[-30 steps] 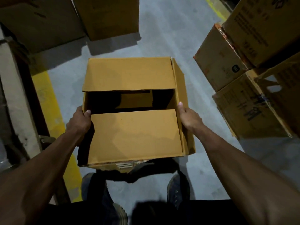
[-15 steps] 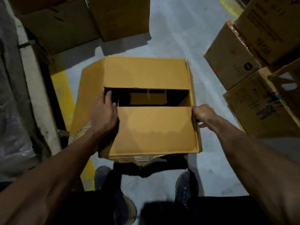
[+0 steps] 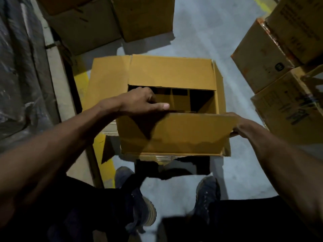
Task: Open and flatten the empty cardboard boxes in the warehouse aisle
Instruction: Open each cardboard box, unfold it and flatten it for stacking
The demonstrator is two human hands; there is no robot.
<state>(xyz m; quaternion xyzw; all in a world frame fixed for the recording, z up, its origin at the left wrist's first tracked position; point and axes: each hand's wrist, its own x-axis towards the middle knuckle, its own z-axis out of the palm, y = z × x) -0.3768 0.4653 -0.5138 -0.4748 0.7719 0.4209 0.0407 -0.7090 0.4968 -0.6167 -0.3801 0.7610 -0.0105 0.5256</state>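
An empty yellow-brown cardboard box point(image 3: 172, 72) stands on the grey floor in front of my feet. Its far top flap lies flat, its left flap hangs out to the side, and its near flap point(image 3: 183, 133) is raised toward me. My left hand point(image 3: 143, 103) reaches into the gap between the flaps, fingers curled over the near flap's upper edge, thumb pointing right. My right hand point(image 3: 239, 126) grips the near flap's right corner. Inside, brown bottom panels show through the dark opening.
Stacked printed cartons point(image 3: 286, 55) crowd the right side. More brown boxes point(image 3: 111, 20) stand at the back left. A plastic-wrapped pallet load point(image 3: 21, 67) and a yellow floor line point(image 3: 103, 154) run along the left. Bare grey floor point(image 3: 209, 28) lies beyond the box.
My left hand moved from the box's left side to the middle gap and took the near flap's edge. My right hand shifted to the flap's right corner. The near flap has lifted.
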